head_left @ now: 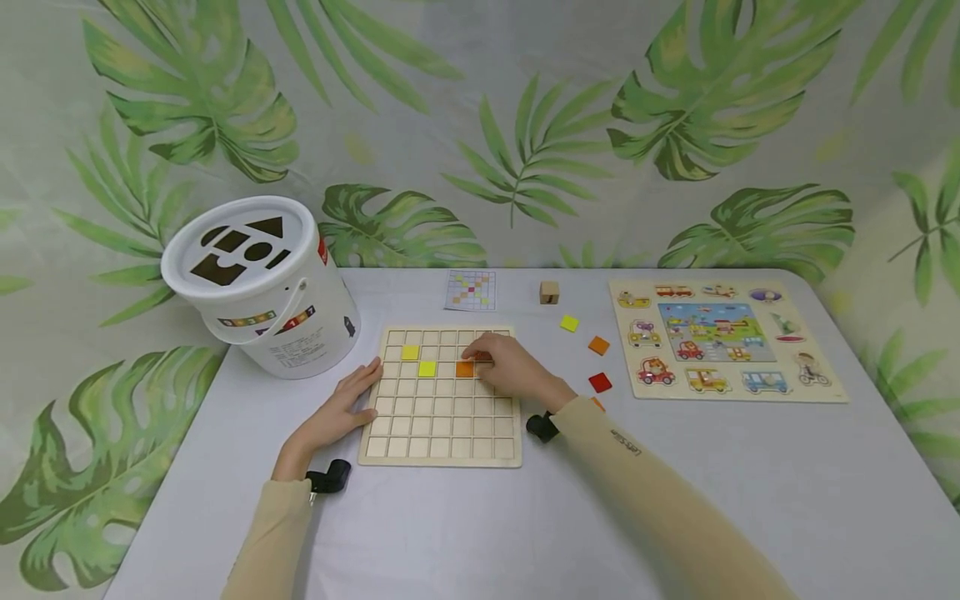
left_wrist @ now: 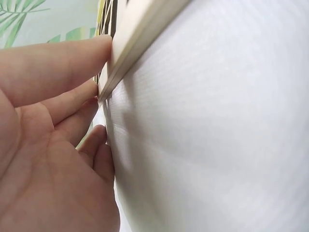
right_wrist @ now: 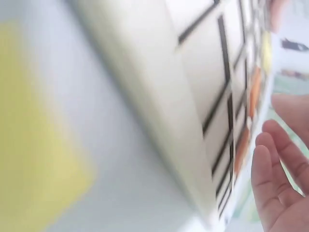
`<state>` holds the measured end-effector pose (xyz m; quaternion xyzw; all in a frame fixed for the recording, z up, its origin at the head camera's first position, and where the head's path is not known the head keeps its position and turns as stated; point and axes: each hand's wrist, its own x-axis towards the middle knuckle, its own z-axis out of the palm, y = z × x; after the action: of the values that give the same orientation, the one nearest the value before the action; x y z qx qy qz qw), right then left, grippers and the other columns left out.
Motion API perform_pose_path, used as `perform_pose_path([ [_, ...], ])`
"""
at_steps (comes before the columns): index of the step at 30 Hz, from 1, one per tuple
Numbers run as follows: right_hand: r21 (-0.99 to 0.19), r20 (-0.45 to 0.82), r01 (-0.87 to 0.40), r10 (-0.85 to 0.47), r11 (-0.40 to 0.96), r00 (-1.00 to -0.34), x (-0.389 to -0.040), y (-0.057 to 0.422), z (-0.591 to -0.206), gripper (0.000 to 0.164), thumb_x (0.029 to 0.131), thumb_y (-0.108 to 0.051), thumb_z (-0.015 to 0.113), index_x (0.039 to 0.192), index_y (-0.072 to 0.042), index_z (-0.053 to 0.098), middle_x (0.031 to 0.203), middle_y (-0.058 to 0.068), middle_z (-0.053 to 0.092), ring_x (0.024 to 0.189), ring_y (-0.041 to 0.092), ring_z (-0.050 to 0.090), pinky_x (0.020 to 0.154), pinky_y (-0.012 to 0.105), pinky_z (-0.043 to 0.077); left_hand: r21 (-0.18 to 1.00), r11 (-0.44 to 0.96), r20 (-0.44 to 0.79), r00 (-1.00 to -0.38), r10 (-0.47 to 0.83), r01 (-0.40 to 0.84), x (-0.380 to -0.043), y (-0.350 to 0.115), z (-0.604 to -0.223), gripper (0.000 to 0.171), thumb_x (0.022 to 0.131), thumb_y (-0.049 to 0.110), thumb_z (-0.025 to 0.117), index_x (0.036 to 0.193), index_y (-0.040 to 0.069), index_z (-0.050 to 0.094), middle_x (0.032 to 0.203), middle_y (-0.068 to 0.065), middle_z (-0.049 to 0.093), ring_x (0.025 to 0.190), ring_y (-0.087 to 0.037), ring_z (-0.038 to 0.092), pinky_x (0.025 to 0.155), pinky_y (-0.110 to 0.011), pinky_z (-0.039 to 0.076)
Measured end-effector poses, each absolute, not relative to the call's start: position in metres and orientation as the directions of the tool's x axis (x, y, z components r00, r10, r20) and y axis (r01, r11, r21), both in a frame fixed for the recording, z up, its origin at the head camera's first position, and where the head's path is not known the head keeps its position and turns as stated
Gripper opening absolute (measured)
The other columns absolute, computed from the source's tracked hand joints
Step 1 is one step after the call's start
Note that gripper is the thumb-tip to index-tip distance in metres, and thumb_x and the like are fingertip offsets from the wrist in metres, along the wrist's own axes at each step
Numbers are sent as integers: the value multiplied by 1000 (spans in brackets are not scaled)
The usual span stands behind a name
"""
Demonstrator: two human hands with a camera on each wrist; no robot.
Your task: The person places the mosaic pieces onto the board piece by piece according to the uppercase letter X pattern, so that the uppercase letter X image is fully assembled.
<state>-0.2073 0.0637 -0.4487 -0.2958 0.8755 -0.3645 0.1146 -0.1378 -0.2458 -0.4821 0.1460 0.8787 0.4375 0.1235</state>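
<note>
A wooden grid board [head_left: 420, 427] lies on the table with two yellow tiles [head_left: 410, 352] and an orange tile [head_left: 465, 369] in its cells. In the right wrist view, two orange tiles [right_wrist: 254, 92] show on the board. My left hand [head_left: 339, 410] rests against the board's left edge, thumb and fingertips touching its side [left_wrist: 130, 36]. Over the upper right part of the board is my right hand [head_left: 513, 367], close to the orange tile. The right wrist view shows its fingers [right_wrist: 263, 179] loosely bent, with nothing seen between them; the hand hides some cells.
A white bucket [head_left: 300, 354] with shape holes in its lid stands at the left. Behind the board lie a pattern card [head_left: 471, 290] and a wooden cube [head_left: 549, 292]. Right of it are loose tiles, including a red one [head_left: 600, 382], and a picture puzzle [head_left: 645, 385].
</note>
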Motion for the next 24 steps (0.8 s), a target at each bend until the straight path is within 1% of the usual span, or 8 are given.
perform_pose_path([
  [3,-757,38,-386,-554,528,-832,-205,90,-446,27,85,5,63,112,-1,67,110,7,65,97,22,57,85,35,50,806,573,-88,-926,368,151,-138,-245,-482,70,85,-5,57,148,-4,26,158,-14,13,143,-37,1,112,-59,4],
  [8,-777,49,-329,-470,536,-881,-198,147,-448,24,83,5,66,106,-1,68,107,8,65,95,24,57,83,38,52,804,577,-94,-927,363,144,-139,-245,-483,71,85,-5,58,148,-3,26,158,-14,13,143,-37,1,112,-59,4],
  [13,-785,4,-253,-404,566,-915,-186,200,-453,24,82,7,66,105,1,68,104,13,63,92,27,59,74,34,54,805,577,-94,-929,357,140,-138,-246,-483,70,85,-5,58,148,-3,27,158,-13,13,143,-37,1,112,-60,3],
  [15,-777,-26,-220,-379,590,-925,-183,213,-455,25,82,8,64,106,1,67,105,14,62,94,28,59,76,37,54,806,575,-93,-929,357,140,-138,-246,-483,70,85,-5,58,148,-3,27,158,-13,13,143,-37,1,112,-60,3],
  [17,-765,-55,-193,-362,614,-931,-181,222,-457,26,82,8,63,107,1,67,107,14,63,97,30,58,82,41,53,805,576,-95,-930,356,139,-138,-246,-482,70,85,-5,58,148,-3,27,158,-13,13,143,-37,1,112,-60,3],
  [20,-725,-70,-188,-342,662,-937,-178,230,-461,27,81,8,63,105,-2,68,107,11,64,100,30,56,89,48,49,805,577,-98,-930,355,135,-138,-246,-482,71,85,-5,59,148,-3,27,159,-13,13,143,-37,1,112,-60,3],
  [24,-685,-53,-223,-354,693,-934,-178,233,-467,28,79,10,64,102,-4,69,104,10,64,96,29,56,87,48,49,806,577,-103,-930,354,130,-138,-245,-481,71,85,-5,58,148,-3,26,159,-13,13,143,-37,1,112,-60,3],
])
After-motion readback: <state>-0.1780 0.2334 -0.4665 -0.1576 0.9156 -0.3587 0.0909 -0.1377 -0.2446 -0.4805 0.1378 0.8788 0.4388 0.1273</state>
